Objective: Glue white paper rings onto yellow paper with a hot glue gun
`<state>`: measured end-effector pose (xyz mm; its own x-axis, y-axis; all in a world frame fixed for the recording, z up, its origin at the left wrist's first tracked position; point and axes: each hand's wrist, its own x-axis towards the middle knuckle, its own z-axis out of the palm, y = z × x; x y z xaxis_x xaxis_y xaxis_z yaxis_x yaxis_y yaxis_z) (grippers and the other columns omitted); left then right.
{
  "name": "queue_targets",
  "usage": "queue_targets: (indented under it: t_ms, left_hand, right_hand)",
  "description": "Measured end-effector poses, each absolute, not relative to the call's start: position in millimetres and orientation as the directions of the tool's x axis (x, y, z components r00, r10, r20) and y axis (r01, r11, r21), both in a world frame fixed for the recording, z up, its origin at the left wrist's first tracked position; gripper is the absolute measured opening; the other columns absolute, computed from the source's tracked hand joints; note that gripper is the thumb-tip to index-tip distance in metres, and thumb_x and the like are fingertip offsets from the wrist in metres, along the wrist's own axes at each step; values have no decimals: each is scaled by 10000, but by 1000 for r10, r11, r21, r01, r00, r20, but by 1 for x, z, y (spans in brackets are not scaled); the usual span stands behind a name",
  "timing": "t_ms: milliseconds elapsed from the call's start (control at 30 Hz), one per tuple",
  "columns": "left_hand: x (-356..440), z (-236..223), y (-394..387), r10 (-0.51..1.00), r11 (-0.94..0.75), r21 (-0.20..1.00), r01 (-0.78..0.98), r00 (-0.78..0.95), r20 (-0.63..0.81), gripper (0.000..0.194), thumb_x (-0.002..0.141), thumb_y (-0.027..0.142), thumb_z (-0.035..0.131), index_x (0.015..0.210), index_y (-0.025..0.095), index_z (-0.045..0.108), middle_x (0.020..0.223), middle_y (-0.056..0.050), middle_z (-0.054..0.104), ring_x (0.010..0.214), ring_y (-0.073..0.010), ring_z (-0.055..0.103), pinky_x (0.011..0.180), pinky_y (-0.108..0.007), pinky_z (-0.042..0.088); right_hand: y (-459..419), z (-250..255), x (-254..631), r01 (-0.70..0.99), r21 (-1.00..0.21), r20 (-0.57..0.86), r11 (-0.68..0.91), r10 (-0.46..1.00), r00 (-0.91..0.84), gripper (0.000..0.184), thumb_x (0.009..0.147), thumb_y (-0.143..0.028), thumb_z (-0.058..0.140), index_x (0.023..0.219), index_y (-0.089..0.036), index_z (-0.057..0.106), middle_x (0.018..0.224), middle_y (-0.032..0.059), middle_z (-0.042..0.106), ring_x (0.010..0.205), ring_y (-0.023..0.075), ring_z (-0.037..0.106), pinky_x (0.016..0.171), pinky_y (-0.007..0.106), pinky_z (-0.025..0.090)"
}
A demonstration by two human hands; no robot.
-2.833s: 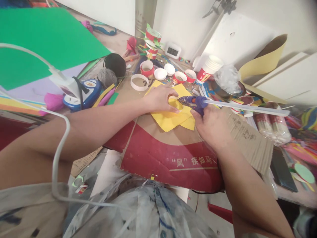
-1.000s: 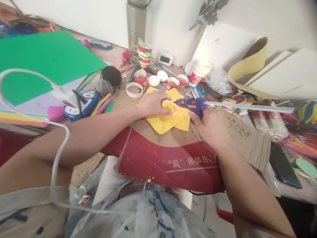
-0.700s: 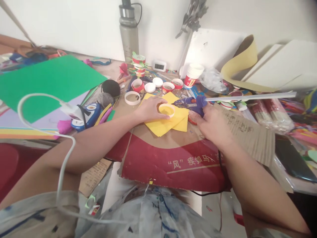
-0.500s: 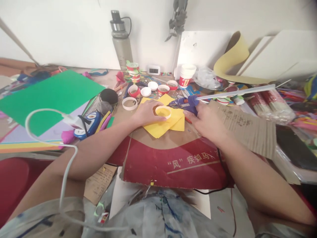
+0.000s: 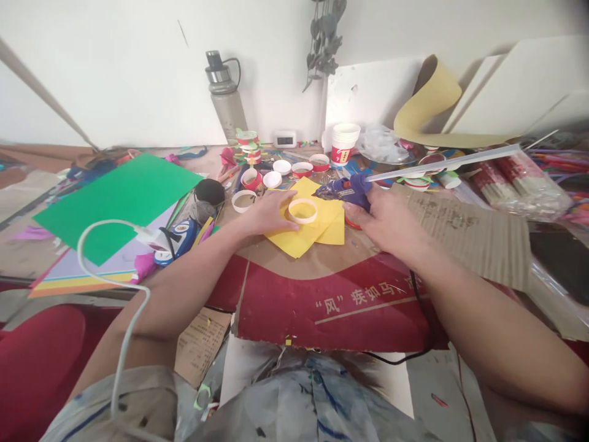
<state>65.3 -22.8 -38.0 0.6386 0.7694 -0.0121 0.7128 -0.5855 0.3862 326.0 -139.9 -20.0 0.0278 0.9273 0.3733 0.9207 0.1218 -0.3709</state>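
A white paper ring [image 5: 302, 219] stands on edge on yellow paper sheets [image 5: 294, 244] in the middle of the work surface. Just left of it is my left hand [image 5: 268, 215], thumb and fingers spread apart, holding nothing. My right hand [image 5: 391, 215] is closed round the handle of a blue hot glue gun [image 5: 354, 190]. A long translucent glue stick [image 5: 442, 166] juts out of its back. The gun's nozzle points left, beside the ring and a little above the yellow sheets.
Red cardboard [image 5: 331, 313] lies along the front edge. Cut cup rings [image 5: 243, 201] and paper cups [image 5: 345, 144] are behind. Green sheets [image 5: 119, 202] lie left, a bottle [image 5: 225, 98] stands at the back, and corrugated cardboard [image 5: 469, 233] is right. A white cable [image 5: 124, 344] crosses my left arm.
My left hand has let go of the paper ring and drawn slightly left, its fingers opening. The right hand keeps the glue gun in nearly the same place. The view has shifted slightly.
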Motion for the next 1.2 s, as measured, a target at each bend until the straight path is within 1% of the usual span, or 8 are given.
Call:
queue_targets:
  t_ms: [167, 400, 533, 667, 767, 833, 933, 1200]
  left_hand:
    - [62, -37, -18, 753, -594, 407, 694, 657, -22, 878, 771, 601, 787, 1546, 239, 591, 1654, -141, 583, 1546, -391, 515, 1302, -556, 368]
    - [69, -36, -27, 788, -591, 341, 731, 613, 51, 908, 721, 578, 846, 1517, 205, 617, 1417, -116, 734, 1428, -429, 568, 1256, -615, 366]
    - [71, -37, -30, 825, -537, 393, 746, 563, 58, 883, 696, 604, 878, 1452, 200, 665, 1258, -114, 772, 1226, -365, 687, 1120, -500, 508]
    - [66, -32, -28, 802, -550, 422, 721, 597, 25, 976, 703, 581, 890, 1551, 197, 598, 1432, -158, 707, 1186, -335, 714, 1044, -441, 559]
    - [60, -27, -25, 741, -619, 384, 685, 671, -2, 917, 773, 514, 840, 1600, 236, 559, 1643, -144, 586, 1410, -374, 618, 1201, -476, 464]
    - [59, -26, -23, 715, -643, 358, 677, 698, -36, 821, 819, 481, 781, 1580, 249, 578, 1668, -111, 575, 1523, -375, 528, 1273, -477, 388]
    - [59, -29, -20, 708, -653, 339, 677, 705, -46, 725, 829, 504, 736, 1491, 222, 644, 1613, -108, 630, 1522, -370, 525, 1283, -467, 369]
    - [68, -33, -28, 788, -594, 310, 743, 614, 37, 799, 698, 653, 846, 1341, 202, 703, 1298, -118, 773, 1273, -396, 642, 1129, -514, 470]
  right_hand:
    - [-141, -19, 325, 922, -371, 380, 115, 924, 38, 317, 975, -400, 571, 1171, -204, 726, 1050, 175, 813, 975, 371, 732, 797, 467, 569]
    - [-140, -19, 326, 928, -357, 373, 108, 927, 36, 299, 983, -388, 580, 1160, -197, 728, 1071, 183, 806, 994, 379, 734, 833, 489, 570]
    - [-139, -21, 327, 920, -374, 384, 114, 922, 42, 334, 988, -416, 568, 1189, -205, 731, 1074, 179, 809, 1011, 381, 729, 825, 473, 566]
    - [-139, -21, 328, 923, -367, 400, 114, 915, 46, 380, 977, -399, 564, 1255, -193, 723, 1078, 176, 807, 1026, 386, 729, 831, 477, 561]
    - [-139, -19, 328, 927, -357, 412, 114, 910, 47, 413, 955, -366, 578, 1298, -183, 718, 1071, 167, 807, 1016, 386, 733, 852, 491, 563]
    - [-140, -18, 328, 928, -357, 411, 105, 910, 55, 419, 948, -349, 592, 1304, -171, 720, 1042, 168, 805, 994, 386, 738, 844, 490, 564]
    - [-141, -17, 327, 928, -359, 407, 96, 911, 63, 422, 945, -336, 610, 1311, -156, 718, 1031, 174, 801, 982, 390, 745, 839, 494, 566]
    - [-141, -15, 327, 925, -363, 406, 112, 913, 48, 442, 949, -359, 582, 1315, -149, 714, 1067, 189, 802, 1016, 397, 741, 874, 504, 564]
